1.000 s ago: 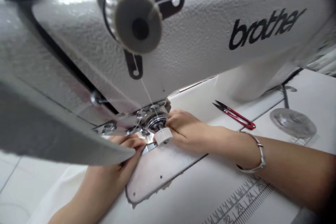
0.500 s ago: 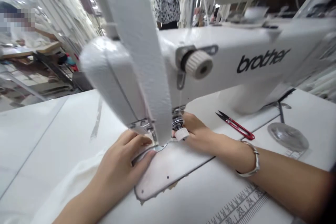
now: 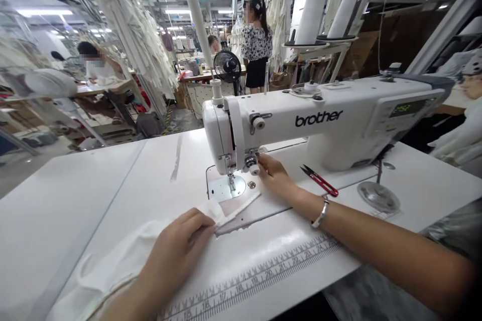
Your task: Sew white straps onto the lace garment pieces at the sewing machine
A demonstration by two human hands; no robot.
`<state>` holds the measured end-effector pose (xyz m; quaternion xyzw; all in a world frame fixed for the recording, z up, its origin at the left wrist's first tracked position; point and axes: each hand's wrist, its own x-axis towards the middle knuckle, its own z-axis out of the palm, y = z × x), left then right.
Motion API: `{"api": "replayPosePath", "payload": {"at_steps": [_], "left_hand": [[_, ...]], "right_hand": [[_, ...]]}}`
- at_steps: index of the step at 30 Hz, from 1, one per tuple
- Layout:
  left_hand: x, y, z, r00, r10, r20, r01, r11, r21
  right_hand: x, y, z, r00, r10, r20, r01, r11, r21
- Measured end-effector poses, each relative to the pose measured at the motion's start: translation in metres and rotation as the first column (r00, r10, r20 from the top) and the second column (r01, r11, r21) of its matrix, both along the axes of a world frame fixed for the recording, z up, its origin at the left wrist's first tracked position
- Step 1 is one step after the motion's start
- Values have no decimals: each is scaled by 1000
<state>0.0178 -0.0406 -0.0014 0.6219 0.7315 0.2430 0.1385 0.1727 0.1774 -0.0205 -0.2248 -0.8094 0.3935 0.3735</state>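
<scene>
My left hand (image 3: 184,243) is closed in a pinch on white fabric (image 3: 145,241). A narrow strip of it sticks out past the fingertips to the right, over the sewing machine's bed in front of the needle plate. The presser foot (image 3: 231,180) stands with no fabric under it. My right hand (image 3: 274,175), with a bracelet at the wrist, reaches to the white sewing machine's (image 3: 286,115) head. Its fingers are bent together beside the lower tension knob (image 3: 253,164); what they grip there is hidden.
Red-handled thread snips (image 3: 320,180) lie right of my right forearm. Behind them is a clear round dish (image 3: 378,196). A printed ruler (image 3: 256,281) runs along the table's front. Thread cones (image 3: 311,15), a fan (image 3: 227,66) and co-workers are farther back.
My left hand has drawn the fabric from beside the presser foot towards me. My right hand stays at the tension knob. The view has pulled back from the machine.
</scene>
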Motion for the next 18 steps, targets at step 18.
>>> {"api": "replayPosePath", "payload": {"at_steps": [18], "left_hand": [[115,-58,41,537,422,731,-432,881,-191]], "right_hand": [[81,-165,31,920,274,-279,-391,613,-687]]}}
